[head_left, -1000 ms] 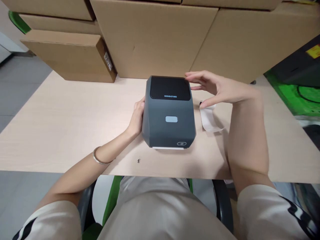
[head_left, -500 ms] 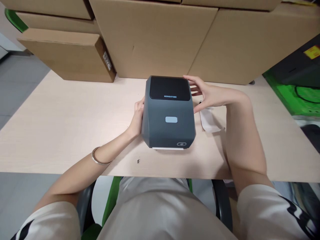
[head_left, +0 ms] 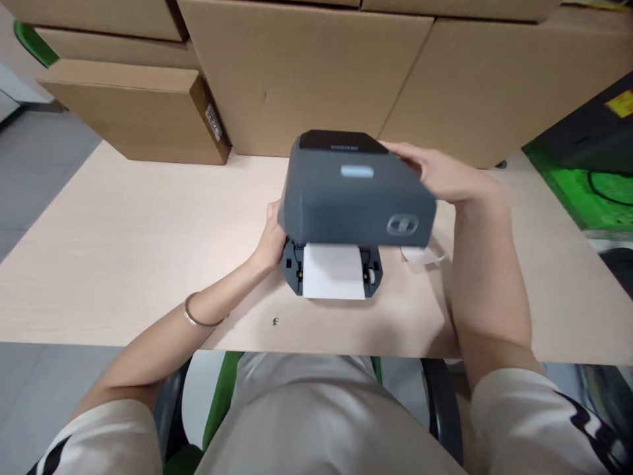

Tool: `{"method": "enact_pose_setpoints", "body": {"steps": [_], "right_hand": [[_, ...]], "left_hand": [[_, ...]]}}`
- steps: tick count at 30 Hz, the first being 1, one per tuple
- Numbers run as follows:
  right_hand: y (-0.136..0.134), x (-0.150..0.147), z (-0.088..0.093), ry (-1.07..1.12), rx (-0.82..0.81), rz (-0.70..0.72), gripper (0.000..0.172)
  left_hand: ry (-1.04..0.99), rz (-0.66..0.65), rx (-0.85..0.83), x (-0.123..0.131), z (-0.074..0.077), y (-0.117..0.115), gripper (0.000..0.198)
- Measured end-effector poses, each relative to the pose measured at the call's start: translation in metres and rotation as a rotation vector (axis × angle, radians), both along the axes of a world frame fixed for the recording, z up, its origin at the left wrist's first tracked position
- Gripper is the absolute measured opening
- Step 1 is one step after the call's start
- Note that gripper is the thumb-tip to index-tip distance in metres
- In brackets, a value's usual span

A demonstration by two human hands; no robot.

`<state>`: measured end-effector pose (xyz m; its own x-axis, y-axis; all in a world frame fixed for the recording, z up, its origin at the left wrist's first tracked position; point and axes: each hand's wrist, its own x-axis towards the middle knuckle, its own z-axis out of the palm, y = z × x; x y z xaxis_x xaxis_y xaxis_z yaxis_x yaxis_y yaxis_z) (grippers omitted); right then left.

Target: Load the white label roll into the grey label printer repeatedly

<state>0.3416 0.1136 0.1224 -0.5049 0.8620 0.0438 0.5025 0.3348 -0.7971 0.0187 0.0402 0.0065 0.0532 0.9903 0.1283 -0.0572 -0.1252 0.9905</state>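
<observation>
Gripping lid [head_left: 349, 208], perhaps: half-hidden right hand [head_left: 439, 173].

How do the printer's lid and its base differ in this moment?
The lid has its front edge raised, while the base rests on the table. Most of the lid shows, but only the base's front end does. The lid is smooth, with a pale window; the base carries a white paper strip. Both are dark.
</observation>
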Motion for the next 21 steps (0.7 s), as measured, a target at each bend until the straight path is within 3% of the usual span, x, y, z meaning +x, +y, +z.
{"method": "enact_pose_setpoints", "body": {"steps": [2,3,4,8,13,17,21], "right_hand": [[0.003,-0.002,-0.004,0.104,0.039,-0.132,0.051],[0.005,-0.004,-0.007,0.136,0.058,-0.198,0.040],[0.007,-0.008,-0.011,0.154,0.078,-0.259,0.039],[0.012,-0.029,-0.027,0.185,0.106,-0.401,0.059],[0.017,-0.043,-0.039,0.214,0.101,-0.512,0.053],[0.016,-0.043,-0.035,0.187,0.141,-0.562,0.044],[0.001,-0.051,-0.021,-0.021,0.364,-0.606,0.034]], "left_hand": [[-0.006,0.020,-0.090,-0.004,0.001,-0.002,0.052],[-0.008,0.020,-0.135,-0.005,0.001,-0.003,0.059],[-0.010,0.012,-0.169,-0.007,0.002,-0.004,0.065],[0.011,-0.020,-0.182,-0.008,0.004,-0.005,0.075],[0.069,0.032,-0.166,-0.006,0.006,-0.003,0.076],[0.051,0.048,-0.151,-0.004,0.009,-0.005,0.077],[0.033,0.077,-0.131,-0.001,0.015,-0.008,0.076]]}}
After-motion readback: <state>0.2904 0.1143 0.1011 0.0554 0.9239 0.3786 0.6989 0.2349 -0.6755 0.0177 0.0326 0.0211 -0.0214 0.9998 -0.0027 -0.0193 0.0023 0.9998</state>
